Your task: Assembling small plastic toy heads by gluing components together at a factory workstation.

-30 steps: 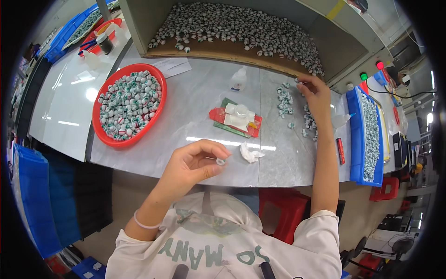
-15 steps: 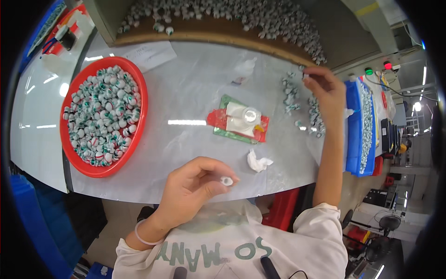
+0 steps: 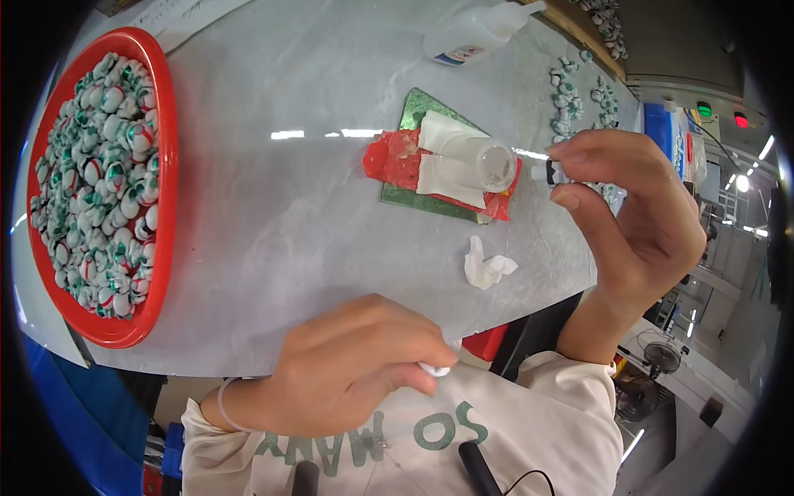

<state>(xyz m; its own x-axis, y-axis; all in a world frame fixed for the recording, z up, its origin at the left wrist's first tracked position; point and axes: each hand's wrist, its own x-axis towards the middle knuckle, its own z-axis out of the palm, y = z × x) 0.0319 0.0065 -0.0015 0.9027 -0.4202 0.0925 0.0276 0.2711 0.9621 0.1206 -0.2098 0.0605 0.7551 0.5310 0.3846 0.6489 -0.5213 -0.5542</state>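
Observation:
My left hand (image 3: 364,364) is closed near the table's front edge. A small white plastic piece (image 3: 434,369) shows between its thumb and fingers; the rest of that piece is hidden. On the right, my right hand (image 3: 641,207) pinches a small white-and-dark piece (image 3: 555,172) between thumb and fingertips, above the table. Just left of it stands a small clear cup (image 3: 496,168) on a folded white cloth (image 3: 442,175). Beneath the cloth lie a red sheet (image 3: 395,159) and a green pad (image 3: 426,101). A crumpled white tissue (image 3: 486,266) rests nearer to me.
A red basin (image 3: 168,165) heaped with small round white-and-green pieces (image 3: 99,182) stands at the left. A white squeeze bottle (image 3: 471,37) is at the back. More small pieces (image 3: 566,103) lie in rows at the back right, near a blue bin (image 3: 659,124).
My right hand has come back from the loose pieces toward me, with a small piece in its fingertips. My left hand has turned, fingers more over its white piece. The view has shifted closer.

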